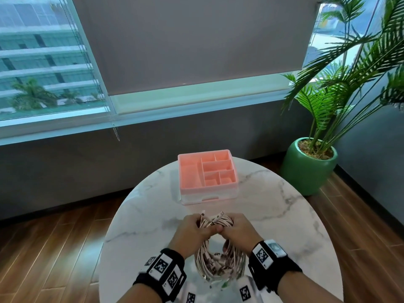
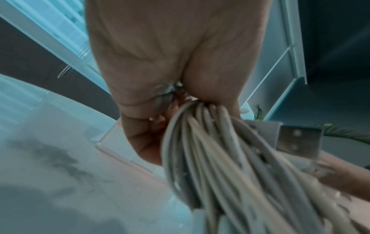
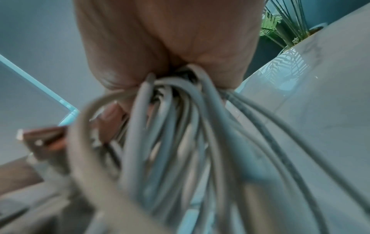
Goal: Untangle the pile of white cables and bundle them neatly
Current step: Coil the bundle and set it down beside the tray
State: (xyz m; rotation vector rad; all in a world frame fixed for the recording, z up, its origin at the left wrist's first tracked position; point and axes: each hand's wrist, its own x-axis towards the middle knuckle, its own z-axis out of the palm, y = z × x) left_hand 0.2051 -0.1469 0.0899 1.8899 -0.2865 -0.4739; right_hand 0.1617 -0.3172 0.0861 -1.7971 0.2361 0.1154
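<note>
Marble, white with grey veins, forms the round tabletop (image 1: pixel 273 206), which stands on a brown wood-plank floor (image 1: pixel 43 248). At the far left a window (image 1: pixel 43 62) looks out on a pale building and palm trees, with a bead chain (image 1: pixel 113 127) hanging beside the frame. A grey roller blind (image 1: pixel 196 40) covers the middle pane above a grey wall. On the far part of the table sits a pink organiser tray (image 1: pixel 185 176) with several open compartments. Nearer the person, over the table's middle, the left hand (image 1: pixel 192 230) and the right hand (image 1: pixel 238 230) meet thumb to thumb, each with fingers curled tight around the top of the white cables (image 1: pixel 218 259). The cables hang as one looped coil between the wrists, lower end at the table near its front edge; a few plug ends stick up above the fists. The left wrist view shows a metal USB plug (image 2: pixel 296 139) jutting from the strands. Both wrists wear black bands carrying square printed markers. At the right, a palm-like plant in a green pot (image 1: pixel 306 171) stands on the floor beside the table.
</note>
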